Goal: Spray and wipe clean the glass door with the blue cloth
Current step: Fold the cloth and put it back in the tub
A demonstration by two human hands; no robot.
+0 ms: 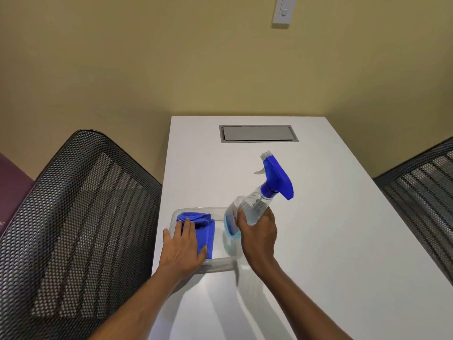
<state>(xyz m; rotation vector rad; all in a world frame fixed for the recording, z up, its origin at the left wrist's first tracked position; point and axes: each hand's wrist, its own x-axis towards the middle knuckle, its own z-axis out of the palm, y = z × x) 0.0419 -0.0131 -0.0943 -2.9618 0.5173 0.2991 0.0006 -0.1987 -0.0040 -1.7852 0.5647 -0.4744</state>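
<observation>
A folded blue cloth [204, 225] lies in a clear plastic tray [215, 265] on the white table [331, 229]. My left hand [182, 249] rests flat on the cloth, fingers spread over it and thumb at its right edge. My right hand [258, 233] grips the body of a clear spray bottle [252, 207] with a blue trigger head [278, 176]. The bottle is tilted, head up and to the right, its base over the tray's right side. A little blue liquid shows at its bottom. No glass door is in view.
Black mesh office chairs stand at the left [81, 217] and the right [424, 200] of the table. A grey cable hatch [258, 133] is set into the table's far end. Behind is a beige wall with a white switch plate [283, 11].
</observation>
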